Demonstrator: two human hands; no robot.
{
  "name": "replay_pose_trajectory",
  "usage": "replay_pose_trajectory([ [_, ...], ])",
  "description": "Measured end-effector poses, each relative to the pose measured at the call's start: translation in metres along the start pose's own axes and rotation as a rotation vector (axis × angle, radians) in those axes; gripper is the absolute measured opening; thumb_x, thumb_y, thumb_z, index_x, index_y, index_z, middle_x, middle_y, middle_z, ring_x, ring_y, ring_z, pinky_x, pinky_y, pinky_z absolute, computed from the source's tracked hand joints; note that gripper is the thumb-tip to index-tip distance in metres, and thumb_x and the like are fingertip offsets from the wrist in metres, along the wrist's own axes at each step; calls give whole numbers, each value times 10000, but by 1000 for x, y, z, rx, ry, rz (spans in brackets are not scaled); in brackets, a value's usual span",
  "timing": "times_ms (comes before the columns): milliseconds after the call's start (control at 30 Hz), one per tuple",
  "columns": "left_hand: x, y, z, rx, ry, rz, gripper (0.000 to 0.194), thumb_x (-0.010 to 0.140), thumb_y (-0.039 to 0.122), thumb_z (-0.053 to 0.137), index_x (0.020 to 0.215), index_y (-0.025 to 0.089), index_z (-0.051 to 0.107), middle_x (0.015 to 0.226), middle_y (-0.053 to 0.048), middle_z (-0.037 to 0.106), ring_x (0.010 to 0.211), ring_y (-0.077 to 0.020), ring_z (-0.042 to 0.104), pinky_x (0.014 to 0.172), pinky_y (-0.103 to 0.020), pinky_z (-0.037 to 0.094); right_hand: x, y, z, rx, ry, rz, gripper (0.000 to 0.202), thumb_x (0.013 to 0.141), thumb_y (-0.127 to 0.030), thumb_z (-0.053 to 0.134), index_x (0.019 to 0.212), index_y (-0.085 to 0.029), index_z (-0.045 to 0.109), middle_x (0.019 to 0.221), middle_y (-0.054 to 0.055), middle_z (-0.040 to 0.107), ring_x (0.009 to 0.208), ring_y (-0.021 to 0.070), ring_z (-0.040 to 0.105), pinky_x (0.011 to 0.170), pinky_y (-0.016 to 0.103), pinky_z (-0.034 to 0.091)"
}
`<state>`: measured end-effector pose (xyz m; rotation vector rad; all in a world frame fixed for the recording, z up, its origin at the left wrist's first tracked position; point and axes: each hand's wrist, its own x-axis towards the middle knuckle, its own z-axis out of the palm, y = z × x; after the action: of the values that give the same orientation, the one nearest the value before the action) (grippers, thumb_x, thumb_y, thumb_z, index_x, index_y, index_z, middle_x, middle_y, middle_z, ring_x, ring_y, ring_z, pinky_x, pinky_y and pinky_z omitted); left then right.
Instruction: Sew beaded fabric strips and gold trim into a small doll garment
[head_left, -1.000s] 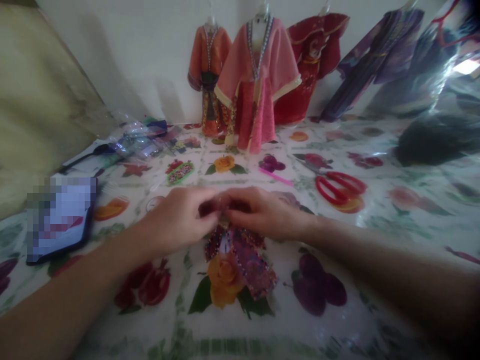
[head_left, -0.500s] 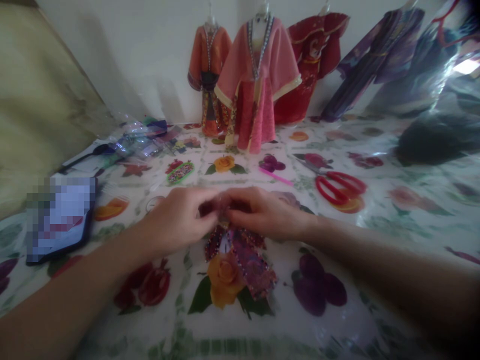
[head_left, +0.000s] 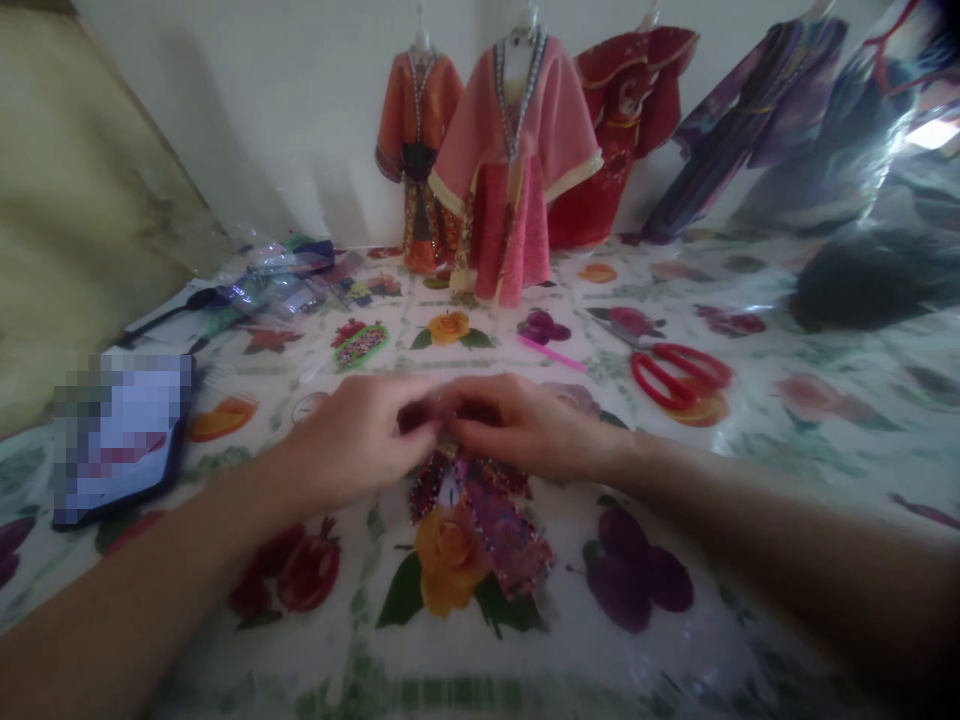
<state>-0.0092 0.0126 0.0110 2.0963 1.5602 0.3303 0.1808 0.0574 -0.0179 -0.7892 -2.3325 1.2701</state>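
A small purple-red piece of patterned fabric (head_left: 510, 530) with beaded edges hangs below my hands, over the flowered tablecloth. My left hand (head_left: 375, 430) pinches its upper end from the left. From the right, my right hand (head_left: 517, 425) pinches the same upper end, its fingertips touching those of my left hand. The fingers cover the top of the piece. Behind my hands lie a green tray of tiny beads (head_left: 361, 345) and a pink stick (head_left: 551, 353).
Red-handled scissors (head_left: 679, 375) lie at the right, a phone (head_left: 124, 440) at the left. Plastic packets (head_left: 277, 280) sit at the back left. Small robes, among them a pink robe (head_left: 517, 170), stand along the wall. A dark bundle (head_left: 862, 275) is at the far right.
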Motion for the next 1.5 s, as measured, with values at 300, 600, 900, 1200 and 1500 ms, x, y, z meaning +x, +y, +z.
replay_pose_trajectory([
  [300, 1, 1, -1, 1, -5, -15, 120, 838, 266, 519, 853, 203, 620, 693, 28, 611, 622, -133, 537, 591, -264, 389, 0, 0, 0, -8, 0, -3, 113, 833, -150, 523, 864, -147, 631, 831, 16, 637, 714, 122, 534, 634, 251, 414],
  [600, 0, 3, 0, 34, 12, -18, 121, 834, 273, 512, 809, 198, 605, 739, 12, 626, 671, -149, 555, 620, -284, 388, 0, 1, 0, -11, 18, -15, 97, 837, -171, 530, 837, -160, 626, 794, 8, 624, 713, 127, 536, 640, 258, 422],
  [900, 1, 5, 0, 58, 14, -72, 122, 831, 298, 506, 823, 211, 592, 743, 15, 615, 686, -161, 553, 596, -281, 373, 1, 2, 1, -11, 25, -11, 97, 831, -154, 523, 834, -157, 620, 806, 10, 627, 715, 126, 531, 651, 254, 428],
  [1200, 1, 1, 0, 51, 32, -34, 122, 821, 310, 540, 825, 207, 606, 739, 24, 622, 668, -142, 553, 606, -274, 380, 1, 5, 1, -22, 38, -29, 109, 835, -154, 525, 851, -163, 632, 797, 6, 624, 723, 129, 533, 661, 253, 431],
  [1500, 2, 4, 0, 42, 19, -47, 109, 816, 279, 530, 803, 195, 597, 721, 15, 621, 660, -146, 549, 596, -272, 390, 1, 3, 1, -8, 15, -26, 151, 837, -125, 513, 910, -153, 641, 844, 10, 641, 724, 124, 543, 659, 255, 424],
])
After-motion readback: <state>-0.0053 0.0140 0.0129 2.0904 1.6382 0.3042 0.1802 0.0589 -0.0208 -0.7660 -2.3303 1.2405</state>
